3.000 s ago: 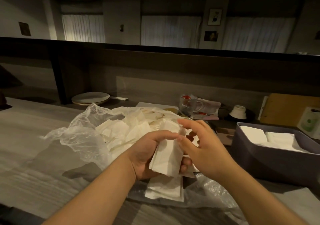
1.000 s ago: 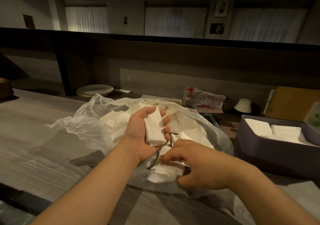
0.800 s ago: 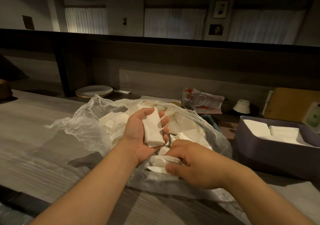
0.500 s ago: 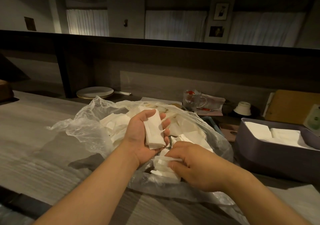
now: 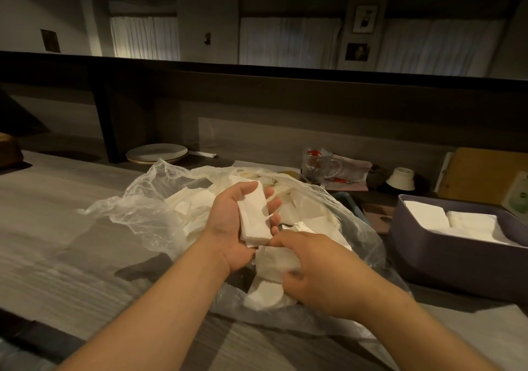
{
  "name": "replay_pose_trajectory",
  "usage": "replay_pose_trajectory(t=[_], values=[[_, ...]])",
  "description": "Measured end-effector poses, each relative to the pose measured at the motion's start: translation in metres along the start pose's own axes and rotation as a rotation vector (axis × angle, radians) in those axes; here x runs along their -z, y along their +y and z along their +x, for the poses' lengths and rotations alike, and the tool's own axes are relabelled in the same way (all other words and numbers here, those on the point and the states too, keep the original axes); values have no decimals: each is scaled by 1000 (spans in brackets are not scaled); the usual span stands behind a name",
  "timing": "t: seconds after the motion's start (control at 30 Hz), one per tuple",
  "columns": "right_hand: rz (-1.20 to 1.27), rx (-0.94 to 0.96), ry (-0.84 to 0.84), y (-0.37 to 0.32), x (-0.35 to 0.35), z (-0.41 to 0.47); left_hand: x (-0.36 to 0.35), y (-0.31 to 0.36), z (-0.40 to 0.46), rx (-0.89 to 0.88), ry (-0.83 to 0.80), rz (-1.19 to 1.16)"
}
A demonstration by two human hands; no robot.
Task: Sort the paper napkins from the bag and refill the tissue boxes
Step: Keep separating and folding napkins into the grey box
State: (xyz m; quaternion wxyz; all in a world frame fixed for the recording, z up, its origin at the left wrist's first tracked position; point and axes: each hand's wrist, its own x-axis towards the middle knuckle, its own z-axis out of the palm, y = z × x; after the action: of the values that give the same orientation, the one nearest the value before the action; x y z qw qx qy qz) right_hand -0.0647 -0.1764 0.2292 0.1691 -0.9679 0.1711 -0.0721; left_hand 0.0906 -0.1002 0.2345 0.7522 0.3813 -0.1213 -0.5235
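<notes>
A clear plastic bag [image 5: 134, 216] lies open on the grey counter, full of loose white folded napkins [image 5: 188, 207]. My left hand [image 5: 228, 227] is palm up over the bag and holds a small stack of folded napkins [image 5: 254, 213] with curled fingers. My right hand [image 5: 317, 267] is just below it at the bag's mouth, gripping a few more napkins [image 5: 274, 262]. A dark purple tissue box [image 5: 445, 259] stands at the right, open on top, with white napkins [image 5: 428, 216] laid inside.
Stacked plates [image 5: 157, 153] sit at the back left under a dark raised ledge. A glass mug [image 5: 320, 164] in plastic wrap, an upturned white cup [image 5: 401, 179] and a brown board [image 5: 483, 176] stand behind the bag and box.
Three seconds ago both hands held one bundle together. Since then the left hand turned palm up with its stack, and the right hand reached into the bag and lifted more napkins toward it.
</notes>
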Motion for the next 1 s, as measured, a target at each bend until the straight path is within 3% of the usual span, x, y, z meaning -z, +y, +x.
replay_pose_trajectory(t=[0.27, 0.5, 0.63, 0.83, 1.0], values=[[194, -41, 53, 4, 11, 0, -2, 0, -4, 29, -30, -51], [736, -62, 217, 14, 29, -8, -6, -2, -10, 19, -98, 26], [975, -21, 255, 13, 32, -9, -10, -3, -17, 14, -116, 264], [895, -74, 340, 9, 25, -6, -10, -9, -19, 147, -226, 375], [841, -81, 486, 10, 20, 0, -11, -12, -22, 144, -281, 379]])
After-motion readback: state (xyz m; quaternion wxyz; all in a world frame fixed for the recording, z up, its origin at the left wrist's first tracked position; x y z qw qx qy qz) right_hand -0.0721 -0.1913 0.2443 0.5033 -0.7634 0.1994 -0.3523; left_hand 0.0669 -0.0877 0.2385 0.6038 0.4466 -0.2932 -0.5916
